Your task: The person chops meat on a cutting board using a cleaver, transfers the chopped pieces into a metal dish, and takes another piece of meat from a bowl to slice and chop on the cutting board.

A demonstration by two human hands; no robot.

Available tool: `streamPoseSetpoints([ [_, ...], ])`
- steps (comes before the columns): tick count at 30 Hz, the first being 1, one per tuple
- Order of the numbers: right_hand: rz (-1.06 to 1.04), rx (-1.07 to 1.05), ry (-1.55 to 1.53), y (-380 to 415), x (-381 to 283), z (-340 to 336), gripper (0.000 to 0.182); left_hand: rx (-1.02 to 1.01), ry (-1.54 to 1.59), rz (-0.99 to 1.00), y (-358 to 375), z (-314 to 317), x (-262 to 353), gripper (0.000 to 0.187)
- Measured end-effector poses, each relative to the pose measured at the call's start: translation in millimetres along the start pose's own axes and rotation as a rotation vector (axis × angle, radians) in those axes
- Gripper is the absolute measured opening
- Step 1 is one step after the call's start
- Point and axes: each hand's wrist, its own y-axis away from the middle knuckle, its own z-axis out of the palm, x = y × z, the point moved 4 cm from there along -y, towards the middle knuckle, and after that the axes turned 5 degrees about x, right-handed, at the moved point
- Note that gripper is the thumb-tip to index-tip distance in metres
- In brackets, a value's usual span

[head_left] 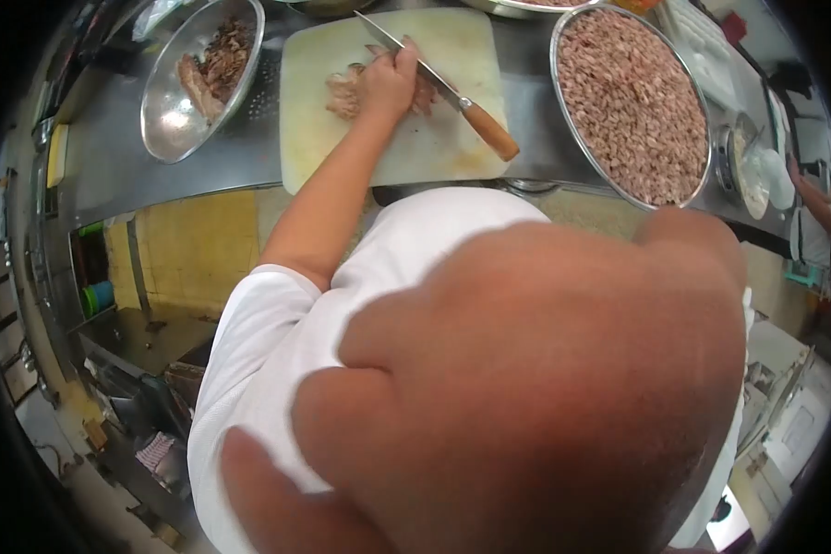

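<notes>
My left hand is over the cutting board, its fingers curled on pieces of cooked-looking meat. A knife with a wooden handle lies slantwise across the board, its blade against the fingers of that hand. Nobody grips the handle, which points toward the front right of the white cutting board. Large and blurred, my right hand is raised close to the camera with its fingers bent and apart. Nothing shows in it, though its palm side is hidden.
At the left a metal bowl holds dark meat pieces. A big metal tray at the right is full of chopped, pinkish-brown pieces. The steel counter has its front edge near my body. Another person's arm shows far right.
</notes>
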Motion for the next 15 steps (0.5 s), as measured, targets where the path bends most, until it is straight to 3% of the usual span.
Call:
streamPoseSetpoints([
  [11,0.088,0.073,0.103,13.6,3.0,-7.2,0.028,-0.031,0.116,-0.044,2.9,-1.8,5.5,0.069],
  [13,0.255,0.193,0.192,18.1,28.5,-5.6,0.028,-0.013,0.119,-0.024,-1.7,-1.5,0.9,0.069],
  [15,0.583,0.282,0.314,32.6,83.6,10.2,0.028,-0.014,0.075,-0.059,0.5,2.1,-1.1,0.066],
])
